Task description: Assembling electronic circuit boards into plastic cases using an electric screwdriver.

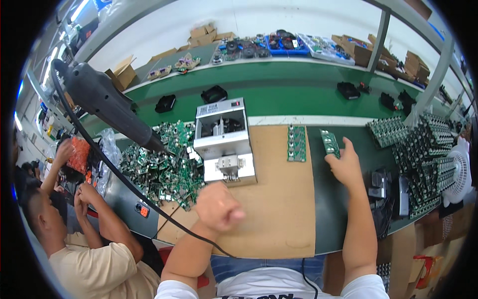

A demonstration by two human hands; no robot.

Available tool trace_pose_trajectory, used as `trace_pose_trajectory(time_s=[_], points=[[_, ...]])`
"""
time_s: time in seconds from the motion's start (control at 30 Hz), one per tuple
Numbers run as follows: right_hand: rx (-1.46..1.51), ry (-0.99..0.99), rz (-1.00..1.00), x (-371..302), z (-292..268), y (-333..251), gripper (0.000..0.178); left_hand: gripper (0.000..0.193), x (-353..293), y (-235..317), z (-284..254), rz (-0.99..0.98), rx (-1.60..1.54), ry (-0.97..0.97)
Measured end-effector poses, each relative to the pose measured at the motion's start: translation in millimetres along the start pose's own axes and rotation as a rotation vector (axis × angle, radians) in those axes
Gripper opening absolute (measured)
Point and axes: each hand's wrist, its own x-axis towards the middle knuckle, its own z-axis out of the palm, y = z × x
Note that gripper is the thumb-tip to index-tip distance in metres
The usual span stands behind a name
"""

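Note:
My right hand (346,164) pinches a narrow green circuit board panel (329,143) between thumb and fingers, over the dark mat to the right of the cardboard sheet. Another green circuit board panel (297,143) lies flat at the sheet's far right corner. My left hand (218,207) is curled closed above the cardboard, just in front of a silver bench machine (228,177); its fingers are slightly blurred, and anything inside them is hidden. Left of that machine spreads a heap of small green circuit boards (167,174).
A dark power tool (107,102) with a black cable hangs over the heap. Stacked circuit board panels (423,157), a white fan (457,174) and black adapters (379,184) stand at right. Beyond runs a green conveyor (289,89) carrying black parts. A co-worker (94,259) sits at left.

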Motion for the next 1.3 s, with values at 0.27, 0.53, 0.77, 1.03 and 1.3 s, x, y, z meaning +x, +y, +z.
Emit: trace_pose_trajectory(time_s=[0.27,0.53,0.77,1.03,1.3], points=[[1.321,-0.807,0.040,-48,22,-41,0.054,0.037,3,3,13,-0.164,0.044,0.035],[0.623,-1.185,-0.099,-106,59,-53,0.047,0.035,11,7,9,-0.417,0.168,-0.202],[0.628,-0.933,-0.021,-131,81,-50,0.024,0.031,1,9,13,-0.475,0.180,-0.128],[0.091,-0.852,-0.690,-121,65,-54,0.019,0.025,4,0,-12,-0.479,-0.507,-0.281],[0.688,-0.856,0.044,-131,81,-55,0.020,0.070,8,-39,-75,-0.465,0.570,0.275]])
